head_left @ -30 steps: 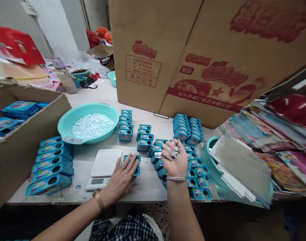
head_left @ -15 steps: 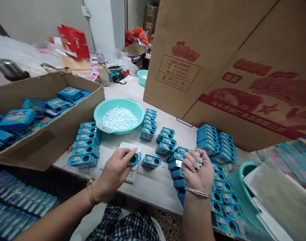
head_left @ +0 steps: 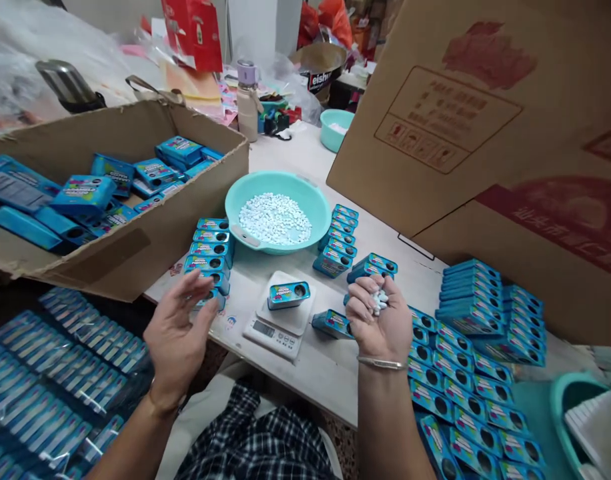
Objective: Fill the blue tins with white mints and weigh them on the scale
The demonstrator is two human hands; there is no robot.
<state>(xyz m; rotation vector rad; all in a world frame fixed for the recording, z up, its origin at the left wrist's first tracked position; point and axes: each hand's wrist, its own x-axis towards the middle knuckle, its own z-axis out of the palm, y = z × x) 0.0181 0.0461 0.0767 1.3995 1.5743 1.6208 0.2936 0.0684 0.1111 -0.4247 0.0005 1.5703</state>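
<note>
My left hand (head_left: 178,340) is open, fingers apart and empty, just in front of a row of blue tins (head_left: 205,248) at the left. A single blue tin (head_left: 288,295) with a dark round spot on top stands on the white digital scale (head_left: 276,339), between my hands. My right hand (head_left: 383,333), palm up, is curled around a small heap of pale candies (head_left: 379,303). More candies (head_left: 273,217) lie in the turquoise basin (head_left: 313,200) behind the scale. Beside my right hand stands another blue tin (head_left: 333,325).
Rows of blue tins (head_left: 473,400) fill the right side, with stacked tins (head_left: 469,293) behind. An open carton (head_left: 140,257) of tins stands at the left. A large cardboard box (head_left: 435,187) blocks the back right. Packed tins (head_left: 60,373) lie low at the left.
My left hand has let go of the blue tin on the scale and moved left, opening. My right hand still holds the candies. The view has shifted.
</note>
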